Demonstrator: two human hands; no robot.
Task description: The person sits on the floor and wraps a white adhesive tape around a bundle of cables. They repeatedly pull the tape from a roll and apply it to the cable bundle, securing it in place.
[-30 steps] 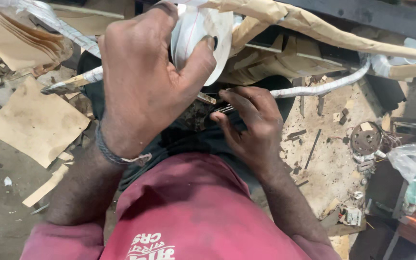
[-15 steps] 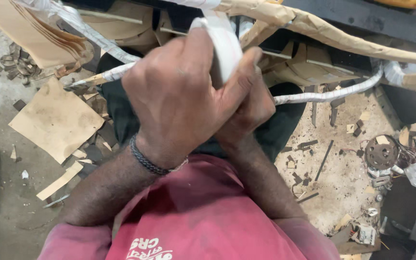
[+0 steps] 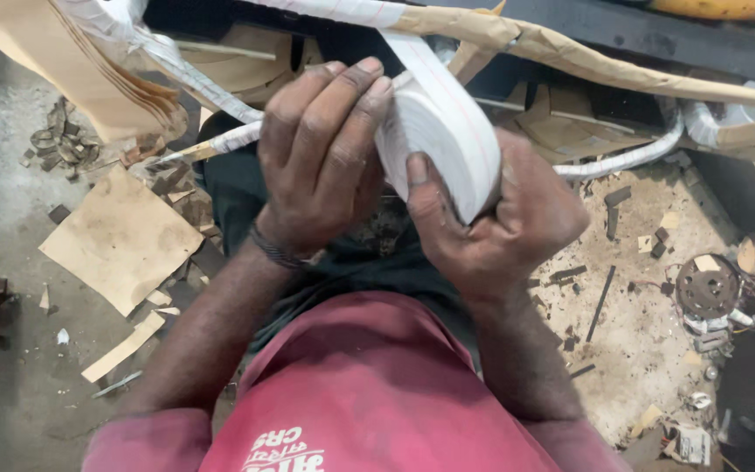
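you had the roll of white tape (image 3: 443, 131) pinched between both hands, up in front of your chest and just under the paper-wrapped bar (image 3: 570, 57) that ran across the top of the view. your left hand (image 3: 321, 157) was curled over the near face of the roll, fingers pressed flat on it, and your right hand (image 3: 500, 227) cupped it from below with the thumb laid along its edge, so both were grasping the roll and neither was loose. a strip of the tape (image 3: 395, 44) rose from the roll toward the bar, and it looked taut. to do that wrap well, my judgement is that you needed to keep the strip pulled tight and flat, let the roll turn under your right thumb rather than slip, and lay each turn overlapping the one beside it so no brown paper showed. the thin red line along the tape's edge gave you a guide for even spacing. below, cardboard scraps (image 3: 120, 240) and a round metal part (image 3: 707, 287) lay on the dusty floor (image 3: 10, 175), well apart from your hands.
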